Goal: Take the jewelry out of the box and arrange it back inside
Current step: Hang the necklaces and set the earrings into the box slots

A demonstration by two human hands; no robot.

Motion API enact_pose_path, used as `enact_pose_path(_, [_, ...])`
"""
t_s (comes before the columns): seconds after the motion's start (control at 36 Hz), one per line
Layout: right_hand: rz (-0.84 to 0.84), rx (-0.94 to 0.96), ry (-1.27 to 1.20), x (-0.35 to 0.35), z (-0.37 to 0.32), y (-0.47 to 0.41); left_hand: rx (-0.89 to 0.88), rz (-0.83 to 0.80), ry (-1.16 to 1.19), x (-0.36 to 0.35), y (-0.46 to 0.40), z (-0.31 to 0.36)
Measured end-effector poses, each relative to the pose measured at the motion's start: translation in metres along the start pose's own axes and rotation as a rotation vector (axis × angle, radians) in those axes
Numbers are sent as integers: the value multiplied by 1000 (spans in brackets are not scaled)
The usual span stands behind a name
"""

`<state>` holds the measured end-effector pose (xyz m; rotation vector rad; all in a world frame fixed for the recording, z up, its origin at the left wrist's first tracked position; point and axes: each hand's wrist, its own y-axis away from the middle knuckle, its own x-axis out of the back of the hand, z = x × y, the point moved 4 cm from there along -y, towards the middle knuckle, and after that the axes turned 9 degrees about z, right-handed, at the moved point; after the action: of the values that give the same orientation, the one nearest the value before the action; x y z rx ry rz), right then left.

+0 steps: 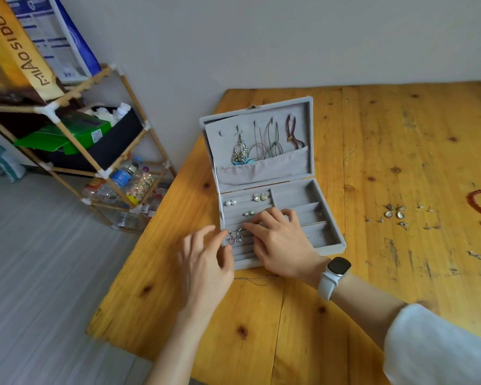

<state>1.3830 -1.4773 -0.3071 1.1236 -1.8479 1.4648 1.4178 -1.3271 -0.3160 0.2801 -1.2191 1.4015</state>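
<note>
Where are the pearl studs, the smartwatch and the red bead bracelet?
pearl studs (230,202): head view, between the two pearls.
smartwatch (339,265): head view, on its dark screen.
red bead bracelet (474,203): head view, on its left arc of beads.

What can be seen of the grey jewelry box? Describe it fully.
The jewelry box is grey, velvet-like, and stands open on the wooden table, lid upright with a small clasp on top. Necklaces hang inside the lid above a fabric pocket. The base has ring rolls on its left, holding stud earrings, and compartments on its right. The right hand rests on the rolls; the left hand touches the front left corner.
</note>
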Motion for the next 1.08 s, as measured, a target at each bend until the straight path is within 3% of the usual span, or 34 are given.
enact_pose_path(0.47, [-105, 20, 64, -3, -11, -3, 7, -42, 3, -8, -6, -2])
enact_pose_path(0.81, [-82, 42, -28, 2, -12, 5, -48, -1, 12, -5, -2, -1])
enact_pose_path(1.08, [36, -95, -153, 40, 14, 17, -84, 71, 149, 3, -13, 40])
